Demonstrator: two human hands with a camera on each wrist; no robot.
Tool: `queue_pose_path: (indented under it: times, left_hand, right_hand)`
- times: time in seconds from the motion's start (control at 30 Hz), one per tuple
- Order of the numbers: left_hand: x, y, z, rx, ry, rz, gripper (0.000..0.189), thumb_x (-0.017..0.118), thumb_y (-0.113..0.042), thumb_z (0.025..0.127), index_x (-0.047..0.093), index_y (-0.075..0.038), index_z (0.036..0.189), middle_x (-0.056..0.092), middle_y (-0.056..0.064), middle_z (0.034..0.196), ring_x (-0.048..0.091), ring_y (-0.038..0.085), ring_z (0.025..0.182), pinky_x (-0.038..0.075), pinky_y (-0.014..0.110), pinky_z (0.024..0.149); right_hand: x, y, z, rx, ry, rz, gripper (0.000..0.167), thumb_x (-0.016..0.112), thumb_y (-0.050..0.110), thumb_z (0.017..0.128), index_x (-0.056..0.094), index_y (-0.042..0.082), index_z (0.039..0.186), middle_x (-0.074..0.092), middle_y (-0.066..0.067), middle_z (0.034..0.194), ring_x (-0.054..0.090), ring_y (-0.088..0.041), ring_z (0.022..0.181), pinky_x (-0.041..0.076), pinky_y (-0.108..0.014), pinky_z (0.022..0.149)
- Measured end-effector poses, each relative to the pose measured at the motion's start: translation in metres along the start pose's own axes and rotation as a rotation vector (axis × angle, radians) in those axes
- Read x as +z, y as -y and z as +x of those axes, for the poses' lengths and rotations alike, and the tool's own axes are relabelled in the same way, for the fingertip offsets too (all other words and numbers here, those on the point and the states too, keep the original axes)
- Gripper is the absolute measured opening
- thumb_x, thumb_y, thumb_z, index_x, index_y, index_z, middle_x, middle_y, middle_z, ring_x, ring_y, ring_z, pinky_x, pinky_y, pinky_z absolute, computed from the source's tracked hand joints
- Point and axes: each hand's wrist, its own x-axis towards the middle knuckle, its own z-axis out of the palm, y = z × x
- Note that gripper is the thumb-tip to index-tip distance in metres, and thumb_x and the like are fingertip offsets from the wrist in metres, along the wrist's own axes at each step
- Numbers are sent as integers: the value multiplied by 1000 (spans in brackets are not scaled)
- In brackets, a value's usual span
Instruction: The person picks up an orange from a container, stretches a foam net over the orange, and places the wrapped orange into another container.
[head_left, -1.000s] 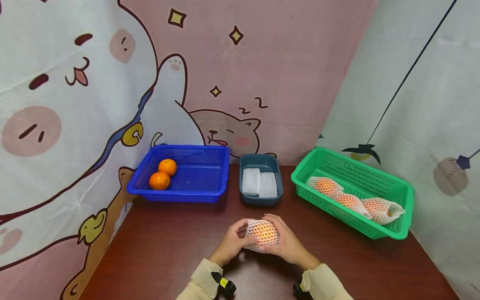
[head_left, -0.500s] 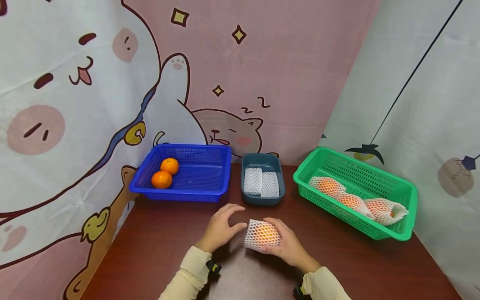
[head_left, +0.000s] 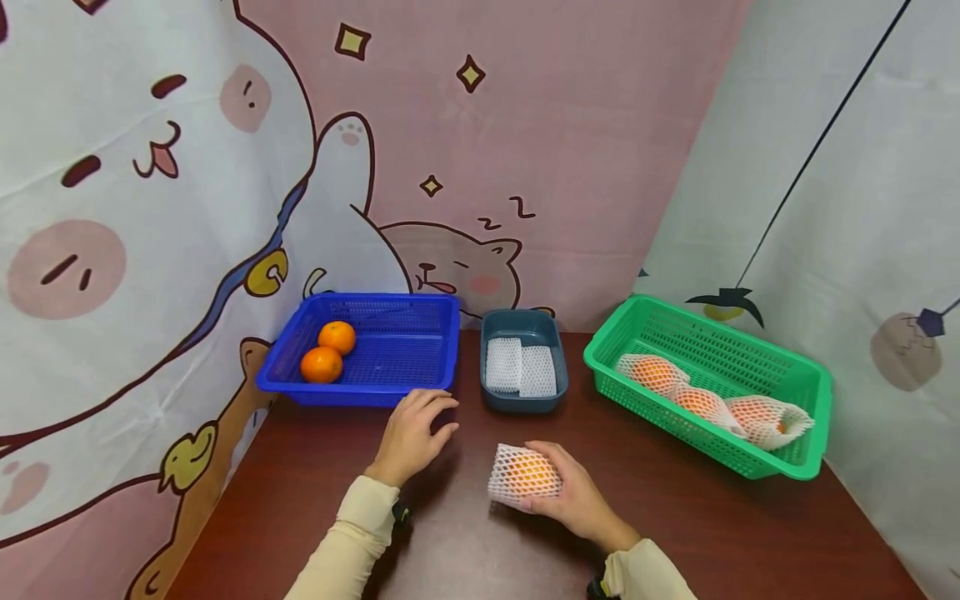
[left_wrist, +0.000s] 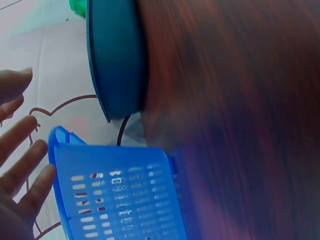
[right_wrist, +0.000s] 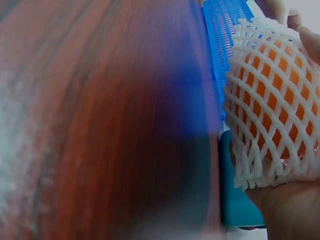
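An orange in a white foam net sleeve (head_left: 525,477) is held by my right hand (head_left: 577,496), fingers over its top and thumb at its lower side. In the right wrist view the net (right_wrist: 275,110) covers the fruit, its mesh showing orange through the gaps. My left hand (head_left: 412,437) holds nothing and hovers over the table just in front of the blue basket (head_left: 390,393), fingers loosely bent. The left wrist view has its spread fingers (left_wrist: 30,165) beside the basket's perforated wall. Two bare oranges (head_left: 322,365) lie at the left inside that basket.
A dark teal bin (head_left: 522,403) with two flat foam nets (head_left: 503,365) stands at the back middle. Right of it, a green basket (head_left: 675,421) holds several netted oranges (head_left: 701,403). A printed cloth (head_left: 570,167) hangs behind the brown table (head_left: 480,550).
My left hand has let go of the netted orange and moved left and away toward the blue basket. The right hand keeps holding the orange in nearly the same place.
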Motion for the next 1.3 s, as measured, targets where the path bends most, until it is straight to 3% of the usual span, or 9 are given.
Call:
queue_pose_path:
  times: [0.3,0.47,0.6,0.73,0.87,1.1,1.3]
  left_hand:
    - [-8,17,8,-31,-21,65,34,82,-18,76,72,-14,108,66,2,112,57,25,103,42,43,86]
    - [-7,28,10,-54,33,91,36,80,-22,80,70,-12,113,67,3,111,58,27,103,42,46,90]
    - [-7,36,11,-50,81,104,35,77,-24,84,69,-14,116,68,3,110,60,27,100,43,45,88]
    - [-6,40,14,-58,92,69,28,74,-21,87,70,-17,115,70,2,106,61,26,94,44,43,81]
    - [-4,43,16,-70,68,9,23,75,-16,86,73,-17,110,71,0,102,62,25,90,43,41,76]
    - [-2,45,17,-81,60,-35,23,76,-13,85,74,-19,107,71,-1,101,63,24,90,41,39,74]
    - [-4,46,17,-83,71,-38,22,76,-12,84,74,-19,105,72,-1,100,63,24,88,41,38,73]
  right_hand:
    - [-3,0,-3,23,3,10,79,89,35,67,52,21,135,57,6,126,55,-15,108,41,-27,90]
    - [-4,-1,-2,7,-4,5,80,90,33,67,53,14,135,58,3,126,56,-16,108,41,-27,91]
    - [-6,1,-1,15,-3,-2,80,90,34,67,53,17,135,57,3,126,55,-15,109,40,-26,91]
    - [-10,2,-1,19,-8,-20,78,89,34,68,52,20,136,57,3,127,54,-14,109,39,-25,91]
    - [-16,2,3,8,-21,-45,77,88,33,70,53,13,135,58,-1,127,55,-17,108,40,-26,89]
    - [-47,4,27,0,-75,-130,79,89,31,70,51,11,137,55,1,128,52,-16,108,41,-31,88]
    - [-89,9,56,-8,-156,-197,82,89,25,69,48,8,138,53,-7,131,50,-22,111,39,-45,89]
